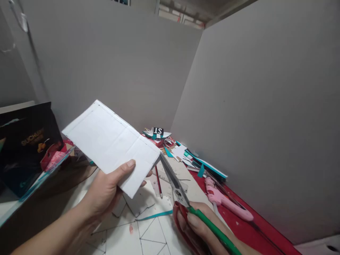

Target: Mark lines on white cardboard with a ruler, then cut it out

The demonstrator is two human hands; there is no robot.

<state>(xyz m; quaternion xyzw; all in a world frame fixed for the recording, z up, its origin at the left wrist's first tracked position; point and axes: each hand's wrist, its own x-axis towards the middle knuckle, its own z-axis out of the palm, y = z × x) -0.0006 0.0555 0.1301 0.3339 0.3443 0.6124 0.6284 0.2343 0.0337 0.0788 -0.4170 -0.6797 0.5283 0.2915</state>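
Observation:
My left hand (108, 189) grips a white piece of folded card (111, 141), thumb on top and fingers underneath. Pencil lines run along the card's edges, and faint creases cross its middle. In my right hand (199, 221) is a pair of scissors (176, 186) with one red and one green handle. The blade tips touch or nearly touch the card's right corner. Whether they have cut into it I cannot tell. Below the hands lies a white sheet (154, 244) with drawn lines and triangles, and a thin teal strip (155, 215) rests there.
A red and black pencil (158, 182) lies beyond the scissors. At right, a pink glue gun (225, 202) sits on the red surface (239, 230). Paper scraps (179, 152) are heaped by the grey wall (255, 106). A black box (26, 148) stands at left.

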